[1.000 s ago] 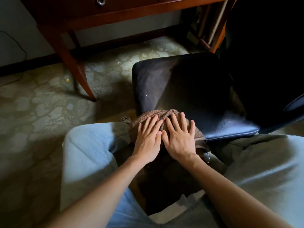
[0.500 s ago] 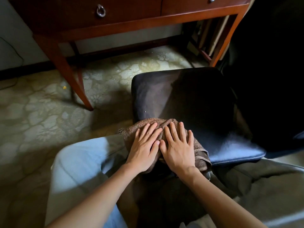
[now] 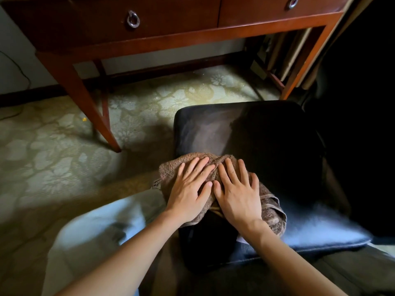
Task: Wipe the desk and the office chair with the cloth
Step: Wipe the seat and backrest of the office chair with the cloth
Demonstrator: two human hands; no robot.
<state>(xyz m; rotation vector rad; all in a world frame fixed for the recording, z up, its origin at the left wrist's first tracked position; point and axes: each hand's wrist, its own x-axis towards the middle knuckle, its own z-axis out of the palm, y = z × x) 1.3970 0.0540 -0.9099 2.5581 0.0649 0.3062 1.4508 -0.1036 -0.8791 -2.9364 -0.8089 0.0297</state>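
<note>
Brown terry cloth [image 3: 174,168] is lying bunched on the near left corner of the black chair seat [image 3: 267,146], with one end drooping over the seat's near edge. Both hands are pressing down on it side by side. The left hand [image 3: 190,193] is lying flat with its fingers straight and slightly spread, and the right hand [image 3: 237,193] is doing the same just beside it, their thumbs almost touching; neither is curling round the fabric.

Compared with a second ago, the hands are staying in the same flat pose, but more of the cloth is showing, spreading out past the left hand and trailing behind the right wrist. The seat's leather is catching a dull sheen ahead of the fingertips, while its right side and the chair back [image 3: 363,124] are sinking into shadow.

A knee in pale trousers [image 3: 96,231] is sitting blurred to the left of the forearms. Beyond the seat, the wooden desk [image 3: 171,41] is now filling more of the top of the view than before, so that its drawer fronts and two ring pulls [image 3: 133,19] are showing. Its slanted leg [image 3: 85,103] is standing on the patterned carpet [image 3: 53,157].
</note>
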